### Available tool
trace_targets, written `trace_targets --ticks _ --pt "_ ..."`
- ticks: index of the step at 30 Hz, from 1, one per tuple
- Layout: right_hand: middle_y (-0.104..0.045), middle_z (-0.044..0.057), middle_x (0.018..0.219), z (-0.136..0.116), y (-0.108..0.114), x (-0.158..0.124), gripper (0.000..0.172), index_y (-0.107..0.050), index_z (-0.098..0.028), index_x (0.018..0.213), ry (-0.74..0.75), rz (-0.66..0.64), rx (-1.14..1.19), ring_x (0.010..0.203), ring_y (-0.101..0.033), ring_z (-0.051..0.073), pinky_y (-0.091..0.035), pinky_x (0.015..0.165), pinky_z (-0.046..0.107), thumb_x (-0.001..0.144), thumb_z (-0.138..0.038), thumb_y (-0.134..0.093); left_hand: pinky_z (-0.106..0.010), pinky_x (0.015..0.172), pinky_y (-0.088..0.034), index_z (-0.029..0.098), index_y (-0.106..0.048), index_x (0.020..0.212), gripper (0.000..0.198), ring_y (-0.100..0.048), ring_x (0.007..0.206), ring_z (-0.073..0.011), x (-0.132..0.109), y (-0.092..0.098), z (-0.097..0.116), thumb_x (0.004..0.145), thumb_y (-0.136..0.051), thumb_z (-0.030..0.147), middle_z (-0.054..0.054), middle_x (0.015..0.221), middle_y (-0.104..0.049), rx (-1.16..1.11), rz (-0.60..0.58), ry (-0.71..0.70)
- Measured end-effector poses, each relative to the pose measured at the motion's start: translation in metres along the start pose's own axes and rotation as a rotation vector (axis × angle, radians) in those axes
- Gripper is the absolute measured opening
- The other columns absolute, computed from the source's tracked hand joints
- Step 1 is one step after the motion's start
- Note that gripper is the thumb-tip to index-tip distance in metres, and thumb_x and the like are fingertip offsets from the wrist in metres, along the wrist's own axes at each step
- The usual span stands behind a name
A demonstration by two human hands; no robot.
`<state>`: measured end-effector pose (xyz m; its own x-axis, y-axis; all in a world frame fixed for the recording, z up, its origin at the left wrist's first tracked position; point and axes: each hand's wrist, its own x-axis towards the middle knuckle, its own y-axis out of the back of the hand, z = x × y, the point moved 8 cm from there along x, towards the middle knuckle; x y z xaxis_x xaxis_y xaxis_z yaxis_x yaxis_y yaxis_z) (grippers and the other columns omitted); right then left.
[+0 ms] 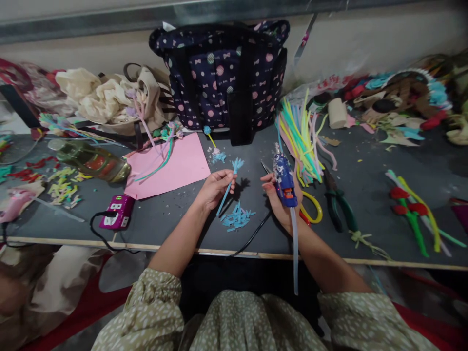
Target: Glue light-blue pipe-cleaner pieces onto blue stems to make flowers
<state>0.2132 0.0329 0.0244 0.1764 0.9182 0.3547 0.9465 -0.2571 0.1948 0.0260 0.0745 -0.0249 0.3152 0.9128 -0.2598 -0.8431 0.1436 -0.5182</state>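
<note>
A person's left hand (213, 189) is pinching a thin pale blue stick with a fringed tip (229, 185), holding it tilted with the tip pointing to one o'clock. The right hand (280, 204) is wrapping fully around a blue hot glue gun (284, 181), nozzle pointing to twelve o'clock, a clear glue rod (295, 258) trailing to six o'clock. Both are working over a dark grey worktable (157, 222). A heap of pale blue cut scraps (237, 218) is lying at six o'clock of the stick. Yellow-handled scissors (315, 208), possibly touching the right hand, are lying at its three o'clock. A navy spotted fabric bag (223, 73) is standing at twelve o'clock
</note>
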Motion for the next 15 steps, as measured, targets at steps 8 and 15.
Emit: trace_targets --ticks 8,15 --pt "-0.069 0.002 0.090 0.005 -0.009 -0.002 0.022 -0.061 -0.025 0.096 -0.031 -0.127 -0.012 0.069 -0.064 0.015 -0.053 0.068 0.031 0.086 -0.043 -0.067 -0.018 0.051 -0.049 0.011 -0.067 0.082 0.031 -0.057 0.056 -0.0077 0.003 0.005 0.004 0.066 -0.087 0.029 0.001 0.064 -0.060 -0.109 0.032 -0.016" --pt "-0.073 0.004 0.096 0.015 -0.019 -0.006 0.029 -0.059 -0.025 0.100 -0.119 -0.251 0.027 0.072 -0.069 0.017 -0.057 0.069 0.032 0.084 -0.046 -0.069 -0.019 0.052 -0.051 0.013 -0.064 0.079 0.027 -0.062 0.059 -0.0093 0.004 0.012 0.002 0.068 -0.084 0.027 0.000 0.069 -0.065 -0.104 0.056 -0.019"
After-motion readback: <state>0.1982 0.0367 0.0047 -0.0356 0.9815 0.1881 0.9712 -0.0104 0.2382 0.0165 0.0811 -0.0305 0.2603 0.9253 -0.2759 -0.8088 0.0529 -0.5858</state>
